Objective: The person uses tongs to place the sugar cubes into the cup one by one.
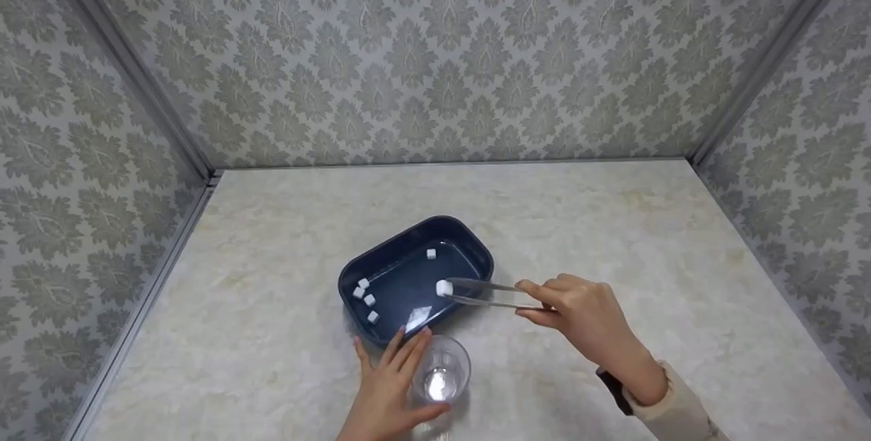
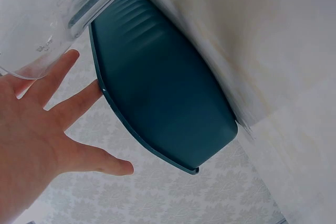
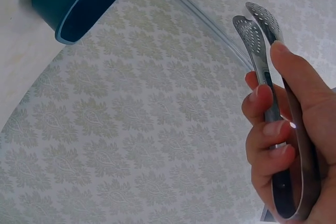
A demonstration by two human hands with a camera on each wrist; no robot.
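Note:
My right hand (image 1: 585,312) grips metal tongs (image 3: 269,93) with perforated tips. In the head view, a small white cube (image 1: 444,288) sits between the tong tips, over the right half of a dark blue rectangular dish (image 1: 401,284). The cube is hidden in the right wrist view. My left hand (image 1: 384,390) holds a clear drinking glass (image 1: 446,366) between thumb and forefinger, close beside the dish's near edge. Its other fingers spread out straight, one fingertip (image 2: 94,88) at the dish's rim.
Several more white cubes (image 1: 369,300) lie in the left end of the dish, and one cube (image 1: 431,254) lies near its far side. The pale marbled table (image 1: 272,346) is bounded by patterned walls (image 1: 442,73) at the back and both sides.

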